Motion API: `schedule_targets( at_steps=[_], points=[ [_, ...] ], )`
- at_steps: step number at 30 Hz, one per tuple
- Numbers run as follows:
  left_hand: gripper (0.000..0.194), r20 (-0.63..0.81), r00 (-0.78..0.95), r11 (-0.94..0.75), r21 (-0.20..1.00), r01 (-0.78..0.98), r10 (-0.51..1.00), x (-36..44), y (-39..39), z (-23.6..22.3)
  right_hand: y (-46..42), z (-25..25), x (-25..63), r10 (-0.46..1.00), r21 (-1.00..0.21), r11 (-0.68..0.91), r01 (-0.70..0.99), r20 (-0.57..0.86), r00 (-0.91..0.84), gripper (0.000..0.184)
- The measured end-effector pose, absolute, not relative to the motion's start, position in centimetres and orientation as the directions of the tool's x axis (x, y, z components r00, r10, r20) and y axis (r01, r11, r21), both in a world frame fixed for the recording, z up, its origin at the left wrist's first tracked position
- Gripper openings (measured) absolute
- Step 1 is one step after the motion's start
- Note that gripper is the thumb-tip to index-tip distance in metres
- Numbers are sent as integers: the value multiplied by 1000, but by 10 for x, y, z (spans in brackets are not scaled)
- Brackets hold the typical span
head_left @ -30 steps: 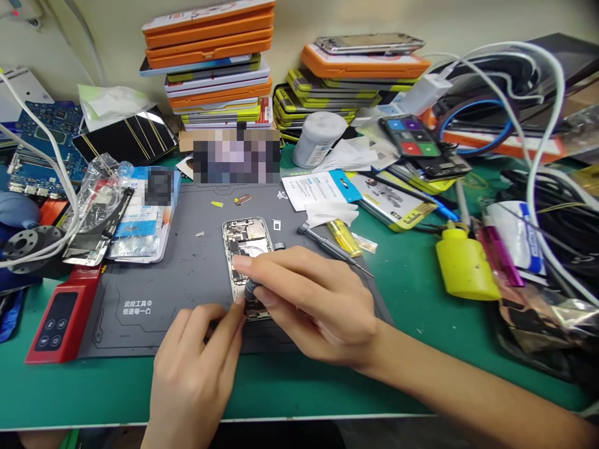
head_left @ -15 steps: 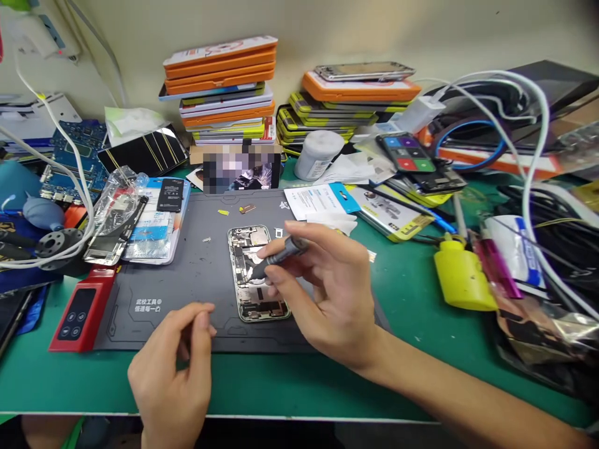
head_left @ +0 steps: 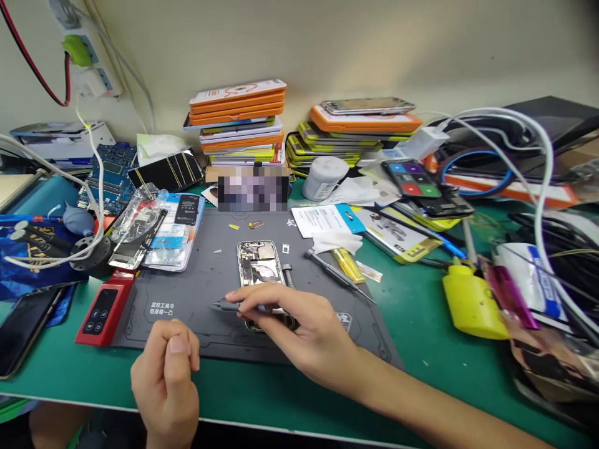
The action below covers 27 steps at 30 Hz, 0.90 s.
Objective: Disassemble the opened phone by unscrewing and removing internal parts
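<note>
An opened phone (head_left: 258, 262) lies on the dark grey work mat (head_left: 206, 262), its inner boards and parts showing. Across its lower half, my right hand (head_left: 304, 324) grips a grey screwdriver (head_left: 228, 305) held nearly level, the tip pointing left over the mat and touching nothing that I can see. The hand hides part of the phone's lower end. My left hand (head_left: 168, 374) is curled into a loose fist at the mat's front edge, thumb over the fingers, with nothing visible in it. Another small screwdriver (head_left: 287, 275) lies along the phone's right side.
A longer screwdriver (head_left: 339, 274) lies on the mat's right part, near a white SIM tray (head_left: 285, 248). A red control unit (head_left: 103, 312) sits at the mat's left corner. Behind stand stacked orange boxes (head_left: 238, 112); a yellow bottle (head_left: 472, 302) and cables are to the right.
My right hand has drawn back toward me from the phone's middle, and its screwdriver now points left. My left hand's fingers have curled in tighter. The view has tilted up and shifted left.
</note>
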State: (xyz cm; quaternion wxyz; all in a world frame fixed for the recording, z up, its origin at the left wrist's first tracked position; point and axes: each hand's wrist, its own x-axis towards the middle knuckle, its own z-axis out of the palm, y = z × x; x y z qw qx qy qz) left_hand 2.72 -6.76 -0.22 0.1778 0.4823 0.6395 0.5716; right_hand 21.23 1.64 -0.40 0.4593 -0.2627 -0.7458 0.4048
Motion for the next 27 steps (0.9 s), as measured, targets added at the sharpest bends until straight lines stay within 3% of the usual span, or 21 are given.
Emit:
schedule_targets(
  at_steps=[6, 13, 18, 22, 27],
  points=[
    [34, 267, -500, -32, 903, 429, 824, 33, -67, 2, 19, -4, 209, 782, -876, 482, -6, 434, -447, 21],
    [25, 282, -462, 17, 840, 543, 841, 12, -69, 3, 24, -1, 211, 895, -982, 153, -107, 184, -406, 13],
    [29, 288, -440, 87, 748, 657, 850, -20, -66, -3, 26, -6, 212, 880, -986, 151, -63, 163, -445, 15],
    [32, 219, -413, 94, 783, 615, 884, -25, -62, -6, 22, -6, 212, 860, -982, 178, -55, 183, -476, 15],
    [25, 246, -301, 23, 739, 674, 921, -19, -61, -3, 23, -3, 210, 913, -974, 41, -224, 128, -388, 16]
  ],
)
